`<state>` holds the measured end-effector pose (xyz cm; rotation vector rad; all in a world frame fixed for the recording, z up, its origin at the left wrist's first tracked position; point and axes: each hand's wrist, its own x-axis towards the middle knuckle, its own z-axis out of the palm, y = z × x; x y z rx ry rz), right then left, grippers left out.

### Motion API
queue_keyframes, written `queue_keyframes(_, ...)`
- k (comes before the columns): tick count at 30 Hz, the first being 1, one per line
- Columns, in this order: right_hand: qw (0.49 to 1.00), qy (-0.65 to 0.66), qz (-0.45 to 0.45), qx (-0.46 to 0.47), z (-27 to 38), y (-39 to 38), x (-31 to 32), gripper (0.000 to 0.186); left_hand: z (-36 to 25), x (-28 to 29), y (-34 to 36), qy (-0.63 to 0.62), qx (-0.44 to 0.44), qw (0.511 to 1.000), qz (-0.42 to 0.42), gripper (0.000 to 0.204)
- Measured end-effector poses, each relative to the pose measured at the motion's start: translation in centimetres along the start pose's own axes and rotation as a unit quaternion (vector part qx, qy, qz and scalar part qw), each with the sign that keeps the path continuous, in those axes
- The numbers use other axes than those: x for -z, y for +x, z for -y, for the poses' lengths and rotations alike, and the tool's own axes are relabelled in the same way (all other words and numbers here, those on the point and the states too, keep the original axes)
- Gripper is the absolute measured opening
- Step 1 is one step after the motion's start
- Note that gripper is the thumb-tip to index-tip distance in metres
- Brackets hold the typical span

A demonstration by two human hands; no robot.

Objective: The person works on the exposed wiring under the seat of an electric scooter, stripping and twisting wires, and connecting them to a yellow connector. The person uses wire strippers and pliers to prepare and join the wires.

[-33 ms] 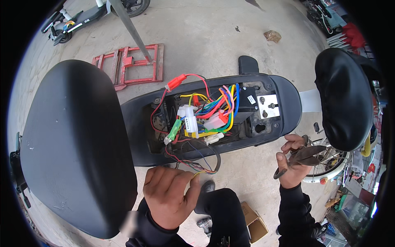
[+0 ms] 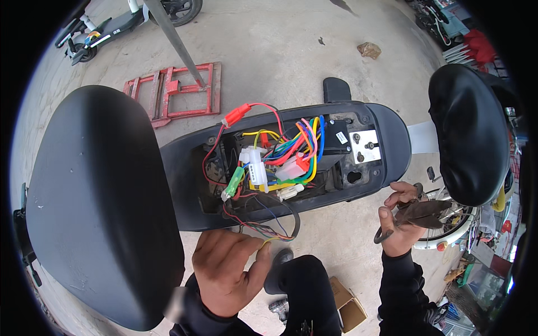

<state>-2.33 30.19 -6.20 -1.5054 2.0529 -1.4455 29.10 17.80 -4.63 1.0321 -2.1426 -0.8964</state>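
Below the open black compartment of an electric scooter (image 2: 395, 143), my left hand (image 2: 225, 274) pinches the end of a thin yellow-green wire (image 2: 270, 241) between thumb and fingers. That wire belongs to a thin bundle coming out of a dark sheathed cable (image 2: 294, 215). My right hand (image 2: 404, 238), palm up near the compartment's right end, holds dark scissors (image 2: 425, 214) by their loops, blades pointing right. Coloured wires fill the compartment, with a white connector (image 2: 257, 169), a green connector (image 2: 233, 183), a pinkish connector (image 2: 292, 168) and a red connector (image 2: 237, 115).
A large black seat (image 2: 101, 207) stands close on the left, and another black seat (image 2: 471, 134) at the right above a wheel (image 2: 448, 227). A red metal frame (image 2: 216, 89) with a pole lies on the concrete beyond. Near my leg is a cardboard box (image 2: 350, 313).
My left hand has shifted slightly down and left, still pinching the wire. The right hand and scissors look almost unchanged.
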Motion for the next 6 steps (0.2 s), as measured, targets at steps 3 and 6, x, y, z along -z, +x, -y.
queue_keyframes(3, 0.999, 0.015, -0.044, -0.024, -0.7, -0.1, -0.4, 0.046, 1.4, 1.0, 0.9, -0.116, 0.003, 0.993, 0.000, 0.017)
queue_keyframes(6, 0.995, 0.038, -0.086, 0.030, -3.3, -2.3, -0.5, 0.040, 3.2, 0.7, 1.9, -0.211, -0.013, 0.977, 0.009, 0.015)
